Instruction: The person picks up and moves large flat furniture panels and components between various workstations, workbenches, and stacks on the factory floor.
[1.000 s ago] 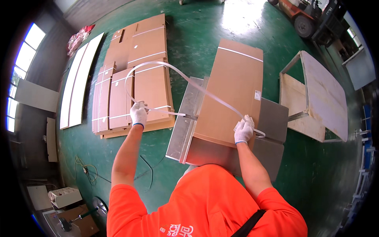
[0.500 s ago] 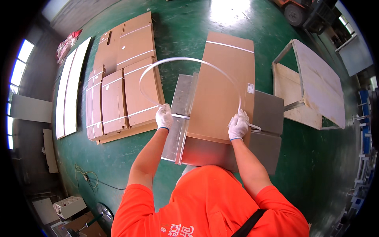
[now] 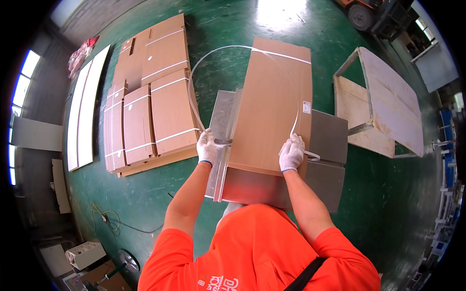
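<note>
Grip the white strap (image 3: pixel 194 109), presumably light, springy and slick, arched over the brown panel (image 3: pixel 269 111), at both loop ends, where the left hand (image 3: pixel 206 146) pinches it beside the panel's left edge and the right hand (image 3: pixel 292 153) over its near-right corner.

White label (image 3: pixel 306 107) near right edge of brown carton (image 3: pixel 272 116): print too small to read. White lettering (image 3: pixel 221 283) and small square emblem (image 3: pixel 201 282) on front of orange shirt (image 3: pixel 252 242), lettering partly cut off below. Small white tags (image 3: pixel 150 58) on strapped carton stack (image 3: pixel 172 111): illegible.
</note>
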`<state>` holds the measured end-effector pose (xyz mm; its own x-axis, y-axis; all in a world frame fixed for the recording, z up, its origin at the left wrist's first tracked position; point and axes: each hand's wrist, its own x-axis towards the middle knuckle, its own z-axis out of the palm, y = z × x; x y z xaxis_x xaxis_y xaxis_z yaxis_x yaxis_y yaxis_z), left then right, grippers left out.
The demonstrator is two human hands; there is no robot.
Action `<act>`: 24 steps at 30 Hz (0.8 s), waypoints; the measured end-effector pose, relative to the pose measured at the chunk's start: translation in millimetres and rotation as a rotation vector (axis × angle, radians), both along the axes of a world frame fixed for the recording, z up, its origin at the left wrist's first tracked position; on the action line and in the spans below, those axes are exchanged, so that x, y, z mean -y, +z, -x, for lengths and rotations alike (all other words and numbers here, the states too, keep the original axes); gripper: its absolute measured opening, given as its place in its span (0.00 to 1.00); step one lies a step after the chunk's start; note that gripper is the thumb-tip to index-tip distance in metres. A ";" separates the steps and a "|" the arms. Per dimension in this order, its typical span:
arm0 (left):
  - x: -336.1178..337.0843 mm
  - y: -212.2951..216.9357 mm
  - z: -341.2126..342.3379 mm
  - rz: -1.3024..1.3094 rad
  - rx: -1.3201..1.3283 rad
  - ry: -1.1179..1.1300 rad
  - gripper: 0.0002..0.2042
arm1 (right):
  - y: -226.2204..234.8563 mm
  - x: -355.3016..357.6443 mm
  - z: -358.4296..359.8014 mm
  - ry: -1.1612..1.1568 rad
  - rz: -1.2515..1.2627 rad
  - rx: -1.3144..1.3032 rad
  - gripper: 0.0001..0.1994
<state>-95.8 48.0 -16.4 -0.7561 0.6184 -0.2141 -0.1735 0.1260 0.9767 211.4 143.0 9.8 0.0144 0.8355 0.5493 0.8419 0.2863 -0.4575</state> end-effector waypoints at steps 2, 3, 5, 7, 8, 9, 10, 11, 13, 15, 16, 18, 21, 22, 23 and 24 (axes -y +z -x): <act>-2.8 -6.8 -19.9 0.010 0.093 -0.022 0.11 | -3.7 -0.9 -2.5 0.013 -0.033 0.002 0.10; -4.3 -9.8 -26.1 0.002 0.072 -0.028 0.12 | -4.3 -0.6 -3.0 0.018 -0.030 0.007 0.11; -6.3 -14.3 -34.6 -0.003 0.006 -0.046 0.12 | -4.9 -0.1 -3.5 0.030 -0.023 0.018 0.11; -8.5 -16.7 -30.1 -0.082 0.039 -0.039 0.12 | -3.1 0.4 -1.8 0.037 -0.025 0.000 0.11; -10.0 -15.9 -16.2 -0.180 -0.022 -0.015 0.13 | -2.0 0.8 -0.7 0.042 -0.026 -0.009 0.11; -10.3 -9.3 -6.5 -0.158 -0.093 -0.068 0.14 | -4.0 0.5 -5.2 0.028 -0.028 0.007 0.11; -9.4 0.4 4.8 -0.136 -0.168 -0.119 0.15 | -5.5 0.1 -8.1 0.018 -0.030 0.019 0.11; -2.4 -3.9 25.8 -0.138 -0.169 -0.134 0.15 | -3.5 1.2 -3.9 0.025 -0.034 0.021 0.12; -0.3 1.2 40.7 -0.033 -0.227 -0.179 0.16 | -1.1 0.2 -4.1 0.024 0.013 0.018 0.12; 1.3 1.4 37.7 0.013 -0.302 -0.224 0.16 | 1.7 0.0 -4.3 0.025 0.056 0.020 0.13; 1.0 1.5 31.7 0.034 -0.337 -0.246 0.17 | 3.1 0.0 -3.7 0.027 0.076 0.022 0.13; -2.2 -6.3 10.6 -0.010 -0.132 -0.224 0.16 | 5.1 0.3 -2.3 0.023 0.091 0.021 0.13; -7.7 -17.4 -35.1 0.050 -0.093 -0.214 0.17 | 4.3 0.4 0.1 0.021 0.081 0.016 0.13; -8.8 -8.9 -38.2 0.063 -0.058 -0.219 0.17 | 2.6 0.7 -2.6 0.017 0.080 0.019 0.13; -9.6 0.0 -40.6 0.076 -0.023 -0.222 0.16 | 1.0 1.2 -4.9 0.014 0.080 0.021 0.13; -6.2 5.1 -38.4 0.092 0.004 -0.214 0.16 | 2.2 2.3 -1.8 0.019 0.068 0.017 0.13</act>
<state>-57.4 54.2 -11.3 -0.6086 0.7427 -0.2793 -0.1370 0.2484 0.9589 213.2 140.7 12.0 -0.0110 0.8707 0.4917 0.8444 0.2715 -0.4618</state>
